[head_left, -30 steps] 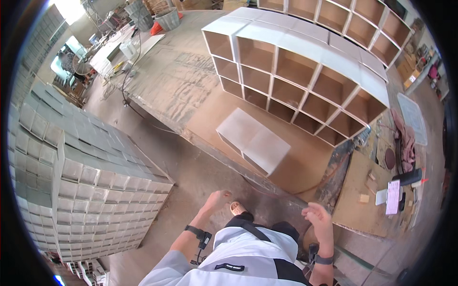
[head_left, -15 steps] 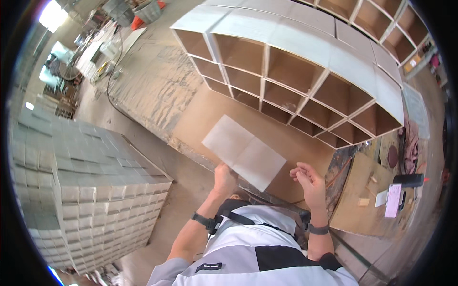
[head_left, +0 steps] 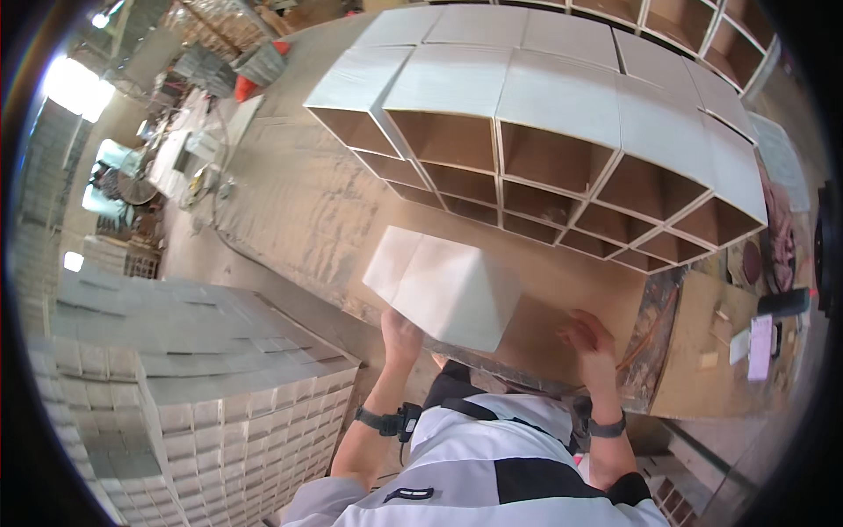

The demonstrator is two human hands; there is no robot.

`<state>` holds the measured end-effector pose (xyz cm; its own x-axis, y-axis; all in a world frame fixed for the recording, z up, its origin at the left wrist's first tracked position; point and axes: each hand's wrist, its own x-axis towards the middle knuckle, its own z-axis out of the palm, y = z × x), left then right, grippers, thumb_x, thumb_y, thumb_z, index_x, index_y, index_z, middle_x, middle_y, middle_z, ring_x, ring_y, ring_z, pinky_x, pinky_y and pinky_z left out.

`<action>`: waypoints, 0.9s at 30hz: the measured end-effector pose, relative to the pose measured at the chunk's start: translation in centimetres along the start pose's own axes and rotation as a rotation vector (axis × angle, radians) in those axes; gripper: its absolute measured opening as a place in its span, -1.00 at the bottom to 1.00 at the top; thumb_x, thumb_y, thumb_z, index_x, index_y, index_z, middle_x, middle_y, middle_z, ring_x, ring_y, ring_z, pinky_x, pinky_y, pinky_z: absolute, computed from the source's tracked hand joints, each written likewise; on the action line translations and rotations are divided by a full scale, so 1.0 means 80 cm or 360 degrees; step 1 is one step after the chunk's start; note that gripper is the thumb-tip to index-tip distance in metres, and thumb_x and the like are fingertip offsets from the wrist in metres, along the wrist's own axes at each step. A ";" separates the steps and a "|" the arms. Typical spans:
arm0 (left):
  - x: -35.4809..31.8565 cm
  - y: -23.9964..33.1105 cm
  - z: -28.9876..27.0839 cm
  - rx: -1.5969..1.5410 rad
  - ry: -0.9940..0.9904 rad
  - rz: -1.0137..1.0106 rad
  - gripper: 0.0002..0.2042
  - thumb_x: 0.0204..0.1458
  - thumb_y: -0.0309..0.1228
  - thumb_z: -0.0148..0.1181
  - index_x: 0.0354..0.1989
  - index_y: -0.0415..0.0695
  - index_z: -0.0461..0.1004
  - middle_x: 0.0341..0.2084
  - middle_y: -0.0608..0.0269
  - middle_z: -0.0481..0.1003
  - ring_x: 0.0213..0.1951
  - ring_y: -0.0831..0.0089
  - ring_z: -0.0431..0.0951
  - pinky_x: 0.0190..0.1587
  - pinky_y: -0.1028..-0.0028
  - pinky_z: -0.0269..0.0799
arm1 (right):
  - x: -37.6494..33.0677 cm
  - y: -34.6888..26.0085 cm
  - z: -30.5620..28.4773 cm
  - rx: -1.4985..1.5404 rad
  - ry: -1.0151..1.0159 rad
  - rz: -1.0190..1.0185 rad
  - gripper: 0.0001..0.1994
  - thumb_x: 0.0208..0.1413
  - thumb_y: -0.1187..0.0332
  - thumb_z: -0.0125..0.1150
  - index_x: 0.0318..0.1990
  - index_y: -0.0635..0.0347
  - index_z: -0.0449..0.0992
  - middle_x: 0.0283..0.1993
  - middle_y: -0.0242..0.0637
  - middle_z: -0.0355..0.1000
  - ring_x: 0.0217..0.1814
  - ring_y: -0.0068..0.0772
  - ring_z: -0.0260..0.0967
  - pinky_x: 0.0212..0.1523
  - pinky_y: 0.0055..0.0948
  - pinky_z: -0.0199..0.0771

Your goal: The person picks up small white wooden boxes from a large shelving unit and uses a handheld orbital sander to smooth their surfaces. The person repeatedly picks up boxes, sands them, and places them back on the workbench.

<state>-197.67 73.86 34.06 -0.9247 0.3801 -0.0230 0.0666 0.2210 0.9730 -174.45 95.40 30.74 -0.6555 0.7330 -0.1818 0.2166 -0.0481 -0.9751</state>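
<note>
A white rectangular box (head_left: 448,290) stands tilted over the near part of the brown work table (head_left: 299,202). My left hand (head_left: 399,336) grips its near lower edge from below. My right hand (head_left: 588,344) hovers to the right of the box with fingers spread, a short gap away from it and above the table's front edge. Both wrists wear dark bands. Behind the box, a grid of several white-faced, brown-lined open boxes (head_left: 544,132) lies stacked across the table.
A tall pallet stack of flat grey-white pieces (head_left: 202,386) stands at my left. A cable (head_left: 219,189) trails over the table's left side. A lower brown board (head_left: 711,351) at the right carries small items and a dark tool.
The white box has been raised and tipped up from lying flat on the table. My left hand stays on its near edge, and my right hand has come off it to the right.
</note>
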 end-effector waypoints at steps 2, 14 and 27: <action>-0.005 -0.027 0.008 0.0161 -0.0157 -0.0130 -0.67 -0.12 -0.69 0.03 -0.12 -0.35 0.50 -0.23 -0.08 0.59 -0.11 0.18 0.59 -0.05 0.33 0.42 | -0.008 -0.012 0.020 0.0032 0.0102 0.0090 -0.67 0.28 0.42 0.06 0.17 0.28 0.38 -0.04 -0.29 0.45 -0.03 -0.50 0.43 0.00 -0.50 0.44; 0.041 -0.004 -0.037 -0.0827 -0.1241 -0.0548 -0.32 -0.01 -0.54 0.33 0.29 -0.22 0.11 0.09 0.12 0.37 0.15 0.31 0.39 0.19 0.26 0.32 | -0.032 -0.046 0.115 -0.0214 0.0411 0.0150 -0.39 0.27 0.25 0.09 0.41 0.25 0.10 0.36 0.03 0.22 0.39 -0.18 0.18 0.32 -0.35 0.15; 0.092 -0.004 -0.061 -0.1785 -0.0647 -0.0948 -0.67 0.15 -0.42 -0.03 0.09 -0.17 0.30 -0.11 0.17 0.48 -0.10 0.31 0.46 -0.06 0.28 0.37 | -0.039 -0.018 0.102 0.0436 0.0471 0.0057 -0.42 0.32 0.24 0.02 0.41 0.29 0.11 0.45 -0.16 0.10 0.48 -0.33 -0.02 0.43 -0.40 -0.10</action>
<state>-206.30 72.18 34.74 -0.5148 0.7668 -0.3833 -0.8298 -0.3335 0.4474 -178.59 87.65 31.66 -0.4056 0.8894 -0.2107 0.0085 -0.2268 -0.9739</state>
